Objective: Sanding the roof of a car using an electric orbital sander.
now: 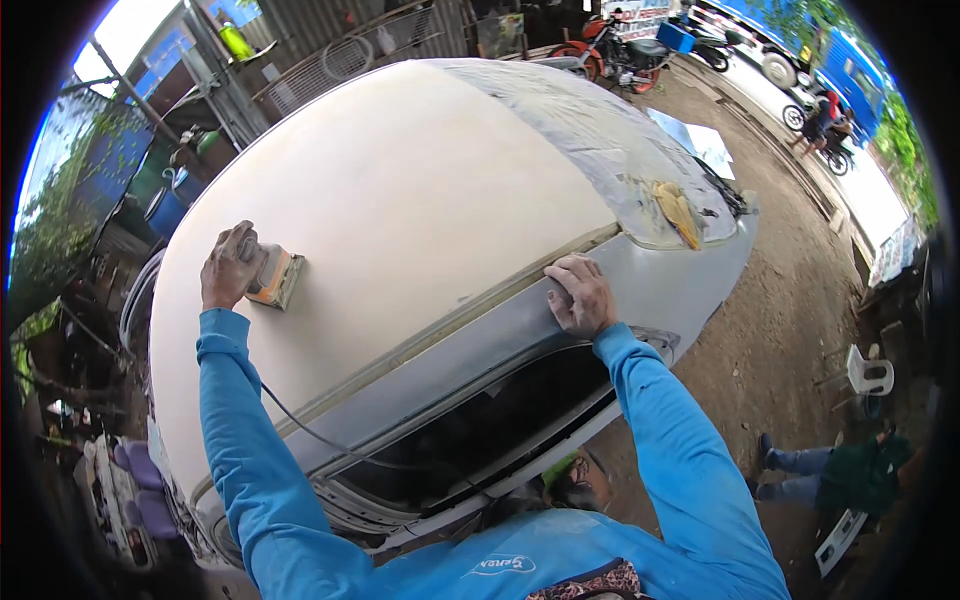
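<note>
Dusty my left hand (229, 266) is closed over the top of an orange electric sander (272, 276), whose square pad lies against the pale car roof (400, 190). From the sander a dark cord (315, 432) trails back under my left sleeve and across the side window (480, 410). My right hand (582, 298) rests on the grey roof edge (500, 335) above that window, fingers bent over the surface with no object visible in them. Between the roof and this edge runs a long groove (470, 318). Cloudy plastic sheeting (550, 120) covers the windshield.
A crumpled yellow-brown cloth or glove (677, 212) lies at the windshield's base. A red motorcycle (615, 55) stands beyond the car. On the dirt ground to the right are a white chair (868, 375) and a person (850, 475). Blue drums (165, 212) stand at left.
</note>
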`<action>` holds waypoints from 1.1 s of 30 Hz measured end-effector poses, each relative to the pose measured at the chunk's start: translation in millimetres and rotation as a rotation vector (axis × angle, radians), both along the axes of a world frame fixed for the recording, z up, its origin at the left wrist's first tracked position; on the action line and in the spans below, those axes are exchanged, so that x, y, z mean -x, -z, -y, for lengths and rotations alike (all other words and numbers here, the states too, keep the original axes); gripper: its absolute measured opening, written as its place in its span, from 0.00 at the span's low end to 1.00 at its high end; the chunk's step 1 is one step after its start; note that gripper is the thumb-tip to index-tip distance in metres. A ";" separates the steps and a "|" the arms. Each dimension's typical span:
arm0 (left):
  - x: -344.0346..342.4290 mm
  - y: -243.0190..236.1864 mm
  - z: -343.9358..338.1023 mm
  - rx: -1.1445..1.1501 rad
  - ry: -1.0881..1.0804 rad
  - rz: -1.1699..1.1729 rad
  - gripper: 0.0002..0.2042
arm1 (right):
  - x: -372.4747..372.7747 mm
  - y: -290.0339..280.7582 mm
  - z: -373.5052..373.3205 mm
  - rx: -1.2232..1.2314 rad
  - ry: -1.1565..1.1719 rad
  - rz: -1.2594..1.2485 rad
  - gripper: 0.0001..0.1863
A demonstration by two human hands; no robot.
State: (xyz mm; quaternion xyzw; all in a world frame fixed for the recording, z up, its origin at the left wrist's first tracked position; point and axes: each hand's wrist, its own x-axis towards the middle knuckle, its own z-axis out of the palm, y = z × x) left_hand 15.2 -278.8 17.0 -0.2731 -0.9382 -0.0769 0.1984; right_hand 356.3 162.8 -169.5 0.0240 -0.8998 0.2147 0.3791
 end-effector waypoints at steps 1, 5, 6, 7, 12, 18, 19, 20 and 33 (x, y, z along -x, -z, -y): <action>-4.2 -2.5 14.7 0.001 -0.027 -0.002 0.27 | 0.7 0.2 1.1 0.000 -0.034 0.015 0.18; -20.1 -7.9 27.8 0.019 -0.078 0.018 0.27 | -0.7 2.4 1.4 0.014 -0.007 0.025 0.17; -22.8 -7.9 19.6 0.032 -0.065 0.015 0.27 | -0.7 2.2 1.5 0.011 -0.002 0.021 0.17; -24.8 -7.7 7.9 0.059 -0.071 0.014 0.27 | 0.1 1.3 0.5 0.013 0.011 0.007 0.17; -18.3 -4.2 -84.0 0.073 0.070 0.045 0.26 | -1.6 -0.1 1.3 0.013 0.010 0.009 0.17; -3.5 2.3 -201.7 0.108 0.204 0.085 0.27 | -3.0 1.4 0.1 0.039 0.026 0.002 0.17; -1.7 3.9 -219.5 0.103 0.235 0.084 0.28 | -3.1 1.8 -0.8 0.045 0.017 -0.007 0.17; -0.2 5.5 -236.8 0.111 0.255 0.081 0.28 | -3.2 2.0 -1.7 0.044 0.027 0.005 0.17; -8.6 20.4 -416.1 0.160 0.435 0.087 0.31 | -3.8 3.3 -5.9 0.067 -0.033 -0.012 0.19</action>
